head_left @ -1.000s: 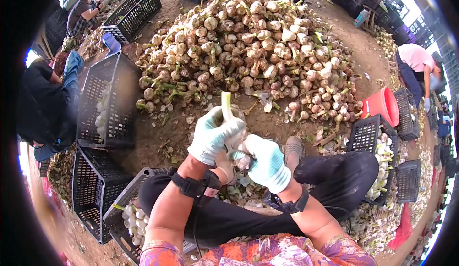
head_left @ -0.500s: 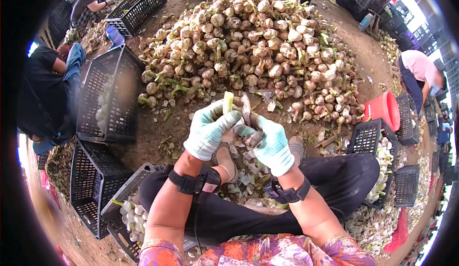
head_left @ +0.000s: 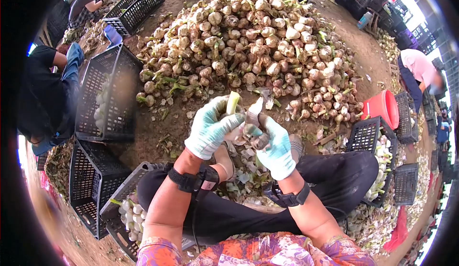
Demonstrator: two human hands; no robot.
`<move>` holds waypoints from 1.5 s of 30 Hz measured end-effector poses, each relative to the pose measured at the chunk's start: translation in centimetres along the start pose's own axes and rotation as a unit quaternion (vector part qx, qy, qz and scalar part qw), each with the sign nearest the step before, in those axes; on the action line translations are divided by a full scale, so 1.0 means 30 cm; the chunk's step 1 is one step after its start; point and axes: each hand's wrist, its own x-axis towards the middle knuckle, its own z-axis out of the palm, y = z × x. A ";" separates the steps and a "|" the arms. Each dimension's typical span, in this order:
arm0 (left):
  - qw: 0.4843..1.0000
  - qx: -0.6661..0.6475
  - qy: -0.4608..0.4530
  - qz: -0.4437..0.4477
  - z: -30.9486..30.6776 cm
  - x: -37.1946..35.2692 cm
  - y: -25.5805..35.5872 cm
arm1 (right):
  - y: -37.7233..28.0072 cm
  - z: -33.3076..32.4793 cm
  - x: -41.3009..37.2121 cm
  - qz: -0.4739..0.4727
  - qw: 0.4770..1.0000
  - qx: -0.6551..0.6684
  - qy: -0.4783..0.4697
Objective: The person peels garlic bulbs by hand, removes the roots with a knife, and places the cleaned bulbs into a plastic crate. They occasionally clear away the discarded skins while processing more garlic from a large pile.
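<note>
My left hand (head_left: 210,129), in a pale mint knit glove, is closed round a garlic bulb (head_left: 235,134). The bulb's cut green stem (head_left: 233,103) sticks up between thumb and fingers. Most of the bulb is hidden by the gloves. Close against it is my right hand (head_left: 276,149), also gloved, with dirty fingertips curled in and pinching a papery flap of garlic skin (head_left: 256,109). Beyond both hands rises a large heap of unpeeled garlic (head_left: 248,41). Garlic skins (head_left: 244,170) litter the ground between my legs.
Black crates with white garlic stand at my left (head_left: 106,218) and right (head_left: 363,137). Another tall crate (head_left: 126,94) and a tipped crate (head_left: 91,180) are further left. A red bucket (head_left: 382,110) lies tilted at right. Other people sit or bend at both sides.
The skin flap by my right fingers has swung outward and looks wider and paler. My right hand has turned slightly and moved a little right. The stem leans more to the right.
</note>
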 end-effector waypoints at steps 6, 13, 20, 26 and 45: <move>0.992 -0.106 -0.048 -0.054 -0.018 -0.013 0.030 | -0.027 -0.007 0.014 -0.115 0.979 -0.168 -0.034; 0.995 -0.082 -0.029 -0.040 -0.024 -0.007 0.031 | -0.031 -0.024 0.000 0.090 0.996 -0.023 -0.011; 0.995 -0.075 -0.055 -0.037 -0.014 -0.018 0.040 | -0.026 0.003 -0.023 0.094 0.993 -0.077 -0.010; 0.950 -0.308 -0.047 -0.018 -0.047 -0.017 0.050 | 0.323 -0.021 -0.065 0.120 0.972 -0.153 -0.136; 0.698 -0.660 0.176 0.214 -0.428 -0.006 0.256 | 0.171 0.031 0.076 0.031 0.934 -0.293 -0.202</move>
